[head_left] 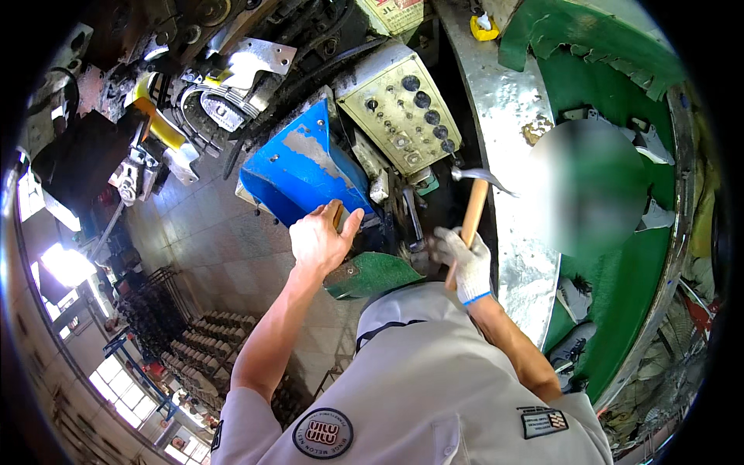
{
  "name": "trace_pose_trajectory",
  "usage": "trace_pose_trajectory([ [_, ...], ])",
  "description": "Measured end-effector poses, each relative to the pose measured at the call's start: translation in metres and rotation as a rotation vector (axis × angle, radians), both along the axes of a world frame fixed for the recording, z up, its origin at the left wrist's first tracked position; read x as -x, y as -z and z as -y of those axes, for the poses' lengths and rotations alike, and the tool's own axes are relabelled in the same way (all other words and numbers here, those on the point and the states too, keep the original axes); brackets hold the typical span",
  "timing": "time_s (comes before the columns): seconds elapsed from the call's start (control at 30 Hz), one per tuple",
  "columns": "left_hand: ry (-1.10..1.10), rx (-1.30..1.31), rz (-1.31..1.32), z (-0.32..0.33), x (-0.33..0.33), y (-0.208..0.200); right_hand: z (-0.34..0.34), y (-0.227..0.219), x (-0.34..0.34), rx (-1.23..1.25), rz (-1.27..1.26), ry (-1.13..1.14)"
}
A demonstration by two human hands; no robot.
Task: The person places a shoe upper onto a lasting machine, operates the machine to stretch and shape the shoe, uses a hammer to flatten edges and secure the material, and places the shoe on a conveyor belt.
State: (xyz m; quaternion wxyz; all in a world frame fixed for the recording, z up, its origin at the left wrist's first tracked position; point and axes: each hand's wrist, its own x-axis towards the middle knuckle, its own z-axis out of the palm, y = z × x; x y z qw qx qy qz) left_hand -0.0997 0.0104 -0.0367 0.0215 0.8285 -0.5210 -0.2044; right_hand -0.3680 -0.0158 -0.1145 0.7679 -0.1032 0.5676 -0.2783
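Note:
My left hand, bare, is closed with its thumb raised beside the lower edge of a scuffed blue metal guard. A small brown piece shows between its thumb and fingers; most of it is hidden, so I cannot make out its kind. In a white knitted glove with a blue cuff, my right hand grips a hammer by its light wooden handle. The hammer's curved metal head is up, near the metal bench edge. Between my hands lies a worn green flap close to my waist.
A cream control panel with black knobs stands beyond the guard. Machine parts fill the far left. Right of the metal strip, several shoes sit on a green surface. Racks stand at lower left.

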Motion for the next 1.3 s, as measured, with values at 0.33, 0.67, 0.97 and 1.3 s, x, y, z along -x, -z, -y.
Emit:
trace_pose_trajectory([
  [0.33, -1.256, 0.464, -1.098, -0.105, -0.038, 0.039, 0.003, -0.004, -0.06, 0.19, 0.009, -0.118],
  [0.67, -1.571, 0.515, -1.166, -0.089, -0.012, 0.056, -0.004, 0.004, -0.071, 0.247, -0.149, -0.144],
  [0.97, -1.388, 0.479, -0.983, -0.121, -0.015, 0.09, -0.011, -0.002, -0.085, 0.264, -0.244, -0.085],
  [1.3, -1.48, 0.554, -1.242, -0.1, -0.011, 0.086, -0.011, 0.008, -0.077, 0.333, -0.264, -0.152],
])
